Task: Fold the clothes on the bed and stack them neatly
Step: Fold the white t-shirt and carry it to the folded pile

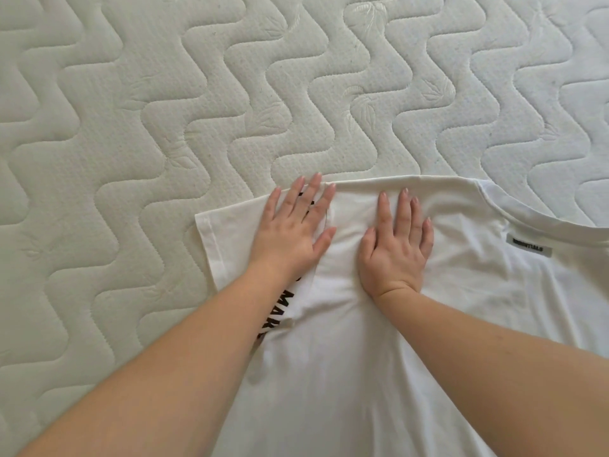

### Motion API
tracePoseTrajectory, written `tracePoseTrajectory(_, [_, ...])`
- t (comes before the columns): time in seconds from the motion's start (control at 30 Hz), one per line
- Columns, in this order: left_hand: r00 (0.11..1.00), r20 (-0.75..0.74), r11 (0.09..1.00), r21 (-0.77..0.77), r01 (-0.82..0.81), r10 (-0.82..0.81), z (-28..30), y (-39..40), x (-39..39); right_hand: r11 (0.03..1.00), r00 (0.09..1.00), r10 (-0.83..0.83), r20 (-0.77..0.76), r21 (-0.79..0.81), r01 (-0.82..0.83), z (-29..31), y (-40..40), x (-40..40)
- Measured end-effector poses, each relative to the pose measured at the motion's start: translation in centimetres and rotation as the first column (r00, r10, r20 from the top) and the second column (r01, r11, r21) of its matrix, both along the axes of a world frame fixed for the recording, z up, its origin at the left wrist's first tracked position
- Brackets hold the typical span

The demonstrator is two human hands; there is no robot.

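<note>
Head view: the left hand (293,225) and right hand (397,240) lie flat, fingers straight, pressing a white T-shirt (362,374) on the quilted mattress (164,110). Neither grip holds cloth. The sleeve hem (207,249) seems folded inward; bare mattress lies beyond.

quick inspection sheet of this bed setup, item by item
surface: quilted white mattress, bare of sheets
job's things: white t-shirt lying flat, sleeve folded in, black lettering partly showing, neck label visible
clutter: nothing seen
grips: left hand flat on the sleeve fold; right hand flat on the shirt beside it
cables: nothing seen
surroundings: only mattress in view
</note>
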State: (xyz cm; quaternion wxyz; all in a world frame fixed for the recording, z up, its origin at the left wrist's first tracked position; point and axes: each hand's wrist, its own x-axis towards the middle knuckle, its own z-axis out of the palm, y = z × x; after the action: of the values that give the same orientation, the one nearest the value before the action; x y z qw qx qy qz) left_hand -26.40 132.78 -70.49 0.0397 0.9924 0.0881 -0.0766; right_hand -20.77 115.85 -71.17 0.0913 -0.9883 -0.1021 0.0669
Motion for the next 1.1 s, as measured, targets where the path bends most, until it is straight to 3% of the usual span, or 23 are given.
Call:
tracePoseTrajectory(0.2, [0.997,0.079,0.999,0.041,-0.021,0.018,0.1,-1.7,-1.4,1.000,0.999,0.018,-0.036,-0.015,-0.019,0.3,0.0,0.0])
tracePoseTrajectory(0.3, [0.995,0.095,1.000,-0.029,0.011,-0.009,-0.1,-3.7,-4.4,0.999,0.998,0.031,-0.053,-0.010,-0.031,0.4,-0.1,0.0])
tracePoseTrajectory(0.73, [0.999,0.003,0.998,-0.063,-0.032,0.032,-0.2,-4.1,-4.4,0.996,0.990,0.084,-0.109,0.041,-0.080,2.2,-0.6,0.3])
tracePoseTrajectory(0.83, [1.000,0.022,0.999,-0.050,-0.021,0.022,-0.7,-3.8,-4.5,0.966,0.974,0.227,-0.003,0.130,-0.225,3.1,0.7,0.7])
tracePoseTrajectory(0.97, [0.999,0.034,0.998,-0.059,-0.025,0.027,-0.3,-4.0,-4.4,0.855,0.851,0.518,-0.087,0.051,-0.515,3.1,2.2,2.5])
tracePoseTrajectory(1.1, [0.999,0.027,0.998,-0.056,-0.016,0.018,-0.2,-4.0,-4.3,0.800,0.804,0.586,-0.105,-0.083,-0.594,2.4,-2.7,7.7])
